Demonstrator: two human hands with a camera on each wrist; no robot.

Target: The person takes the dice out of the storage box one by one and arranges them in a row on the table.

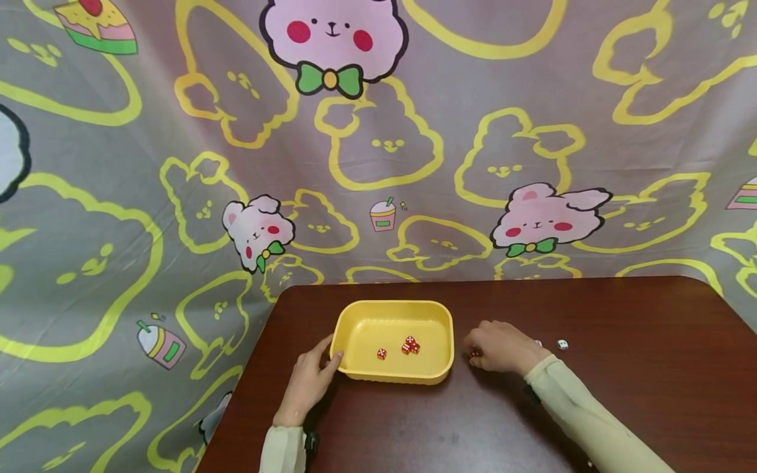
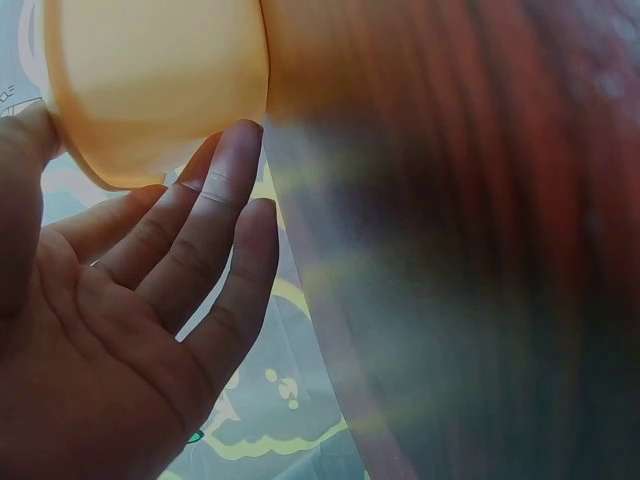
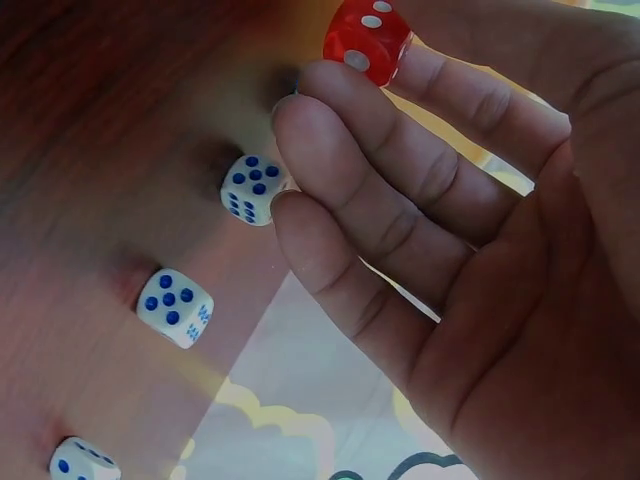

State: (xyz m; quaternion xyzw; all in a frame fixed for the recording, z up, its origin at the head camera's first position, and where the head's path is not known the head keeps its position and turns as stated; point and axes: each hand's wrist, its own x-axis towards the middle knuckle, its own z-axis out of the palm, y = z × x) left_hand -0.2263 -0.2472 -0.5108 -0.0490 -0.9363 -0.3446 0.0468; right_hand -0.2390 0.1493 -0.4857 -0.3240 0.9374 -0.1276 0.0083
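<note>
A yellow plastic bin (image 1: 393,379) sits on the table with several red dice (image 1: 410,345) inside, one die (image 1: 382,354) lying apart from the cluster. At the bin's left end my left hand (image 1: 309,378) grips the rim, thumb on top and fingers along the outer wall. My right hand (image 1: 503,346) is just right of the bin, low over the table. It pinches a red die (image 3: 367,40) with white dots between thumb and fingertips. In the right wrist view, white dice with blue dots (image 3: 175,307) lie beside the fingers, one (image 3: 252,190) close by the fingertips.
A white die (image 1: 562,344) lies on the dark brown table (image 1: 639,368) beyond my right wrist. Another small white piece (image 1: 589,464) shows by the right sleeve. A patterned cloth (image 1: 437,164) hangs behind the table and along its left side.
</note>
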